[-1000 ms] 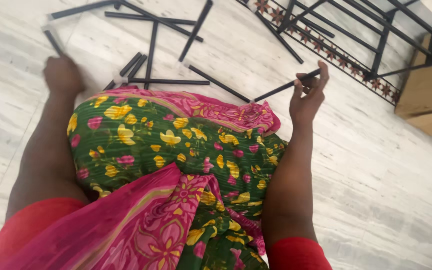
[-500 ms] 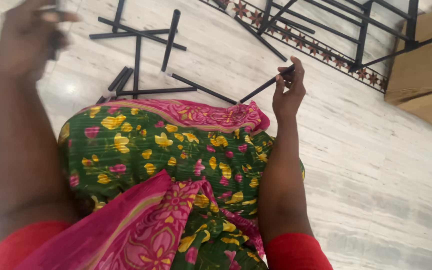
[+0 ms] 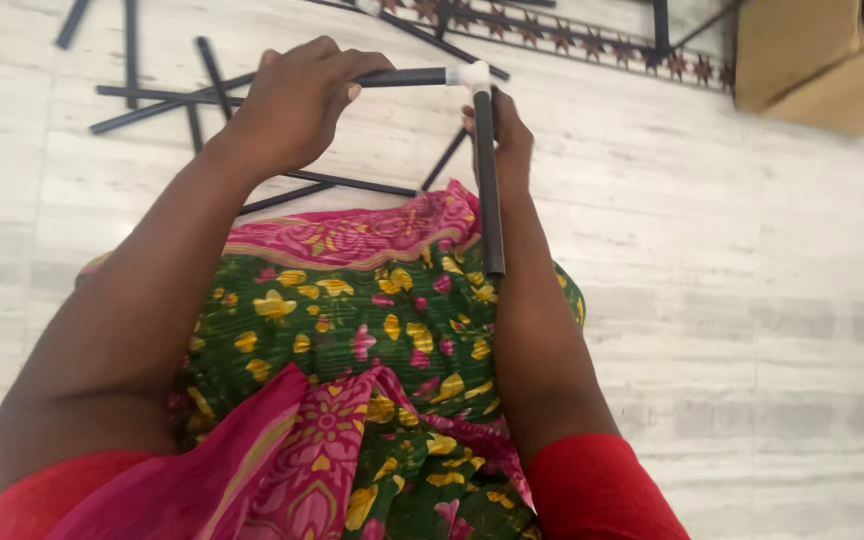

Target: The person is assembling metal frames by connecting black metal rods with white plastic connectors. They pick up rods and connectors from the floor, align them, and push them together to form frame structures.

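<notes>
- Black rod (image 3: 488, 180) held upright over the lap, top end seated in a white corner connector (image 3: 473, 75), lower end hanging free above the green floral cloth (image 3: 352, 330).
- Second black rod (image 3: 402, 77) running sideways from the same connector, the two forming a right angle.
- Left hand (image 3: 297, 105) wrapped tightly round the sideways rod, fingers curled over the top; half a second earlier raised high at the left edge of view, now brought across to the middle.
- Right hand (image 3: 507, 135) closed behind the upright rod just below the connector; earlier lifting a single rod by its end off the floor, now bracing it vertical.
- Judged from that change: two loose pieces now joined into one corner, the first angle of a frame apparently begun.
- Rods thin, straight, round in section, matte black, seemingly metal tube; connector small, smooth, pale, probably plastic.
- More loose black rods (image 3: 162, 95) scattered on the floor (image 3: 752, 300) beyond the knees, some crossing one another.
- Floor of pale polished stone slabs with faint grey veining.
- Black metal grille with star-shaped ornaments (image 3: 552, 30) lying flat along the top edge.
- Brown cardboard box (image 3: 812, 60) at top right, well apart from both hands.
- Cloth glossy, printed with yellow and pink flowers, bordered in magenta; red sleeves (image 3: 602, 490) at the bottom.
</notes>
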